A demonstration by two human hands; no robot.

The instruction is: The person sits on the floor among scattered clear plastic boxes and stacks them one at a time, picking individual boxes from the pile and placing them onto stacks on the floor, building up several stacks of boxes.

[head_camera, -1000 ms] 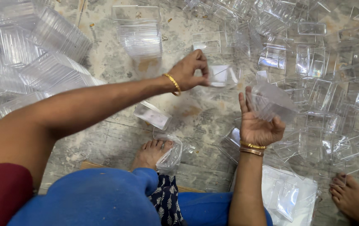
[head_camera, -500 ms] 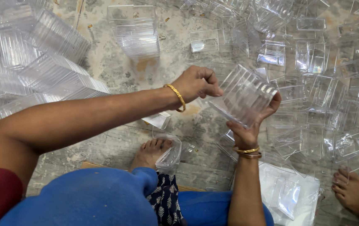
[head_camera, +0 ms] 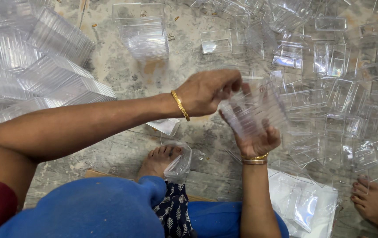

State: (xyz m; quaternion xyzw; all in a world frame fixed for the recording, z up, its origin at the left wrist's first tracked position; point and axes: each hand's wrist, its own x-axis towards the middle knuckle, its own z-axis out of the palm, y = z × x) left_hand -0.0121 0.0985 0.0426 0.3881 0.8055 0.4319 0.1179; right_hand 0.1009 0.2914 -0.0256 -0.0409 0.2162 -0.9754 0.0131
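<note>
Both hands grip a clear ribbed plastic box (head_camera: 254, 112) at centre frame.
Right hand (head_camera: 256, 139) cups it from below; left hand (head_camera: 206, 91) pinches its top edge.

We see a clear, glossy plastic box (head_camera: 252, 110) in the grip of both hands, its thin walls ribbed and catching white glare. On each wrist sits a shiny metal bangle of gold colour (head_camera: 180, 105). At ten o'clock lie stacked boxes (head_camera: 43, 66) of the same see-through plastic, ridged along their sides. At two o'clock a heap of loose boxes (head_camera: 343, 75) glints, smooth and hard. The floor (head_camera: 123, 75) looks like rough, matt stone, mottled grey and stained. At five o'clock lies a soft, crinkled plastic bag (head_camera: 303, 202). At six o'clock we note matt blue cloth (head_camera: 87, 211).
</note>
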